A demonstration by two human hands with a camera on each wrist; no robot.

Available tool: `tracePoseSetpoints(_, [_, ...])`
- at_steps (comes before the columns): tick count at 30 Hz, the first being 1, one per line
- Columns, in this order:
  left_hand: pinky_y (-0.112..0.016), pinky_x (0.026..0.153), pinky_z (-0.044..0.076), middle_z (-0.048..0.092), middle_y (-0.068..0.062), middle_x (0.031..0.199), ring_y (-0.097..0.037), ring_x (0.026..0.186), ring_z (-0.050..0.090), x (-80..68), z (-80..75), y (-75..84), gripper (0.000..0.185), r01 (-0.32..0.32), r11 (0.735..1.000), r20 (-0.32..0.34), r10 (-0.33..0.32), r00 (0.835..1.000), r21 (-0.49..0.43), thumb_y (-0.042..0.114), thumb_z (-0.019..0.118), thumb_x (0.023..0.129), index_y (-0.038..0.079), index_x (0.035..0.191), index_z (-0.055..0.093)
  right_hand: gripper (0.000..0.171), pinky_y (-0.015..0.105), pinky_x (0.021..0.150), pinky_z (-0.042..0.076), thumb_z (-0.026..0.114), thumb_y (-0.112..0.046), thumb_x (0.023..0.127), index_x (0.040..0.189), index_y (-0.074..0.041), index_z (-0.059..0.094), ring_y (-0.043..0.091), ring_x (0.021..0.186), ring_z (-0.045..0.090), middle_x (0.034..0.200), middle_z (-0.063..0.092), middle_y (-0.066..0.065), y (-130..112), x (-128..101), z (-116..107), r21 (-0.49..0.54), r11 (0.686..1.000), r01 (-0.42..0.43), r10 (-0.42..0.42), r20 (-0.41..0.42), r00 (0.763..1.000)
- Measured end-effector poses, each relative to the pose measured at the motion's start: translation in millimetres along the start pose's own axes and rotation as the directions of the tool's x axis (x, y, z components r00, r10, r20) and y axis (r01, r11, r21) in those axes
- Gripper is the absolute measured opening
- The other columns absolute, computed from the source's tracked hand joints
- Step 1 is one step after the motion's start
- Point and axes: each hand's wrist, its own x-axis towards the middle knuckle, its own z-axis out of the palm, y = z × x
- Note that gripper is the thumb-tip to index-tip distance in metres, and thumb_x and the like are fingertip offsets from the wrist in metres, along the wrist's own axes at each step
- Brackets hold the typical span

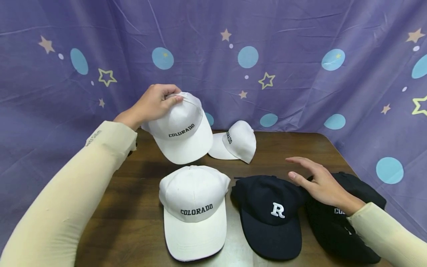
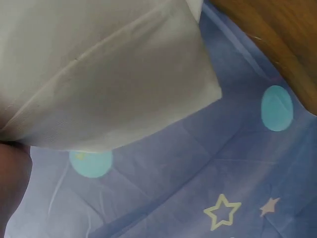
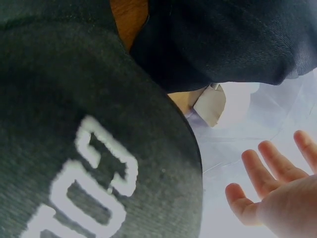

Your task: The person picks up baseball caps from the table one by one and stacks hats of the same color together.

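My left hand [image 1: 154,103] pinches a white baseball cap [image 1: 178,135] at the top of its crown, thumb on the front side. This cap is held up over the back left of the table, COLORADO lettering facing me and brim pointing down. Its pale fabric [image 2: 124,94] fills the upper left of the left wrist view. Fingers spread and relaxed, my right hand [image 1: 321,183] hovers over the gap between a navy cap [image 1: 263,218] with a white R and a black cap [image 1: 353,230]. The right forearm partly hides the black cap's white lettering.
Another white COLORADO cap [image 1: 195,211] sits at the front middle of the wooden table [image 1: 133,207], beside the navy cap. A smaller-looking white cap [image 1: 241,141] lies turned sideways at the back edge. Behind the table hangs a purple curtain [image 1: 207,22] with stars and dots.
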Motion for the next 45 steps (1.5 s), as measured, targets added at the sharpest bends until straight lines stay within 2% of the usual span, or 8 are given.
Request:
tracePoseSetpoints(6, [-0.023, 0.063, 0.039, 0.067, -0.007, 0.083, -0.017, 0.073, 0.052, 4.2, -10.3, 17.5, 0.017, 0.019, 0.999, 0.003, -0.019, 1.0, -0.038, 0.02, 0.067, 0.101, 0.006, 0.099, 0.076, 0.046, 0.032, 0.079, 0.057, 0.06, -0.025, 0.105, 0.15, -0.023, 0.05, 0.014, 0.1, 0.071, 0.144, 0.057, 0.004, 1.4, 0.3, -0.3, 0.026, 1.0, 0.007, -0.007, 0.008, 1.0])
tracePoseSetpoints(9, [-0.023, 0.06, 0.038, 0.061, -0.006, 0.076, -0.016, 0.07, 0.049, 6.5, -12.9, 27.4, 0.017, 0.0, 0.999, 0.02, 0.001, 1.0, -0.04, 0.02, 0.067, 0.101, 0.006, 0.099, 0.075, 0.046, 0.03, 0.077, 0.058, 0.06, -0.025, 0.105, 0.15, -0.023, 0.05, 0.011, 0.094, 0.072, 0.144, 0.057, 0.004, 1.6, 0.4, 0.1, 0.037, 0.999, 0.011, -0.011, 0.007, 1.0])
tracePoseSetpoints(15, [-0.023, 0.059, 0.038, 0.051, -0.005, 0.069, -0.016, 0.071, 0.048, 8.1, -19.0, 48.0, 0.018, -0.019, 0.998, 0.074, 0.024, 0.997, -0.062, 0.02, 0.066, 0.102, 0.006, 0.098, 0.075, 0.046, 0.031, 0.087, 0.053, 0.061, -0.025, 0.105, 0.15, -0.024, 0.05, 0.007, 0.1, 0.069, 0.146, 0.056, 0.001, 1.0, 0.0, 1.8, -0.01, 1.0, 0.015, -0.015, -0.01, 1.0])
tracePoseSetpoints(22, [-0.022, 0.055, 0.043, 0.06, -0.004, 0.073, -0.014, 0.067, 0.054, 7.4, -25.2, 66.7, 0.02, -0.01, 0.988, 0.169, 0.036, 0.985, -0.151, 0.021, 0.064, 0.103, 0.006, 0.098, 0.075, 0.051, 0.021, 0.091, 0.047, 0.063, -0.022, 0.104, 0.152, -0.029, 0.048, 0.01, 0.118, 0.062, 0.149, 0.054, 0.0, -1.6, -2.4, 2.9, 0.007, 1.0, 0.022, -0.022, -0.037, 0.999])
tracePoseSetpoints(25, [-0.023, 0.053, 0.046, 0.064, -0.004, 0.075, -0.013, 0.064, 0.056, 6.3, -23.7, 71.4, 0.02, 0.011, 0.983, 0.228, 0.032, 0.973, -0.184, 0.021, 0.063, 0.104, 0.005, 0.099, 0.075, 0.055, 0.014, 0.096, 0.038, 0.065, -0.019, 0.102, 0.152, -0.033, 0.047, 0.008, 0.133, 0.049, 0.15, 0.053, -0.001, -3.8, -3.3, 3.5, 0.024, 0.999, 0.038, -0.037, -0.063, 0.997])
tracePoseSetpoints(31, [-0.025, 0.053, 0.047, 0.064, -0.005, 0.074, -0.013, 0.062, 0.055, 1.0, -17.8, 78.9, 0.018, 0.045, 0.979, 0.319, 0.022, 0.948, -0.201, 0.018, 0.063, 0.104, 0.006, 0.098, 0.074, 0.063, 0.007, 0.102, 0.031, 0.068, -0.009, 0.099, 0.153, -0.031, 0.046, -0.001, 0.137, 0.043, 0.15, 0.053, 0.0, -7.2, -0.7, 3.4, 0.06, 0.991, 0.121, -0.114, -0.101, 0.988])
tracePoseSetpoints(39, [-0.025, 0.054, 0.048, 0.063, -0.005, 0.073, -0.012, 0.062, 0.055, -7.8, -12.0, 90.1, 0.016, 0.052, 0.971, 0.397, 0.046, 0.917, -0.233, 0.015, 0.062, 0.103, 0.005, 0.099, 0.074, 0.067, 0.011, 0.107, 0.029, 0.07, -0.006, 0.096, 0.154, -0.029, 0.046, 0.003, 0.139, 0.043, 0.152, 0.052, 0.0, -13.6, 6.0, 5.3, 0.077, 0.982, 0.17, -0.161, -0.113, 0.98])
tracePoseSetpoints(45, [-0.026, 0.054, 0.048, 0.063, -0.004, 0.076, -0.012, 0.062, 0.055, -16.2, -6.6, 94.3, 0.017, 0.107, 0.963, 0.46, 0.021, 0.887, -0.249, 0.016, 0.06, 0.104, 0.006, 0.098, 0.073, 0.066, 0.016, 0.109, 0.028, 0.071, -0.006, 0.095, 0.153, -0.025, 0.047, 0.005, 0.14, 0.042, 0.153, 0.051, -0.002, -19.2, 12.4, 6.6, 0.086, 0.978, 0.188, -0.178, -0.118, 0.977])
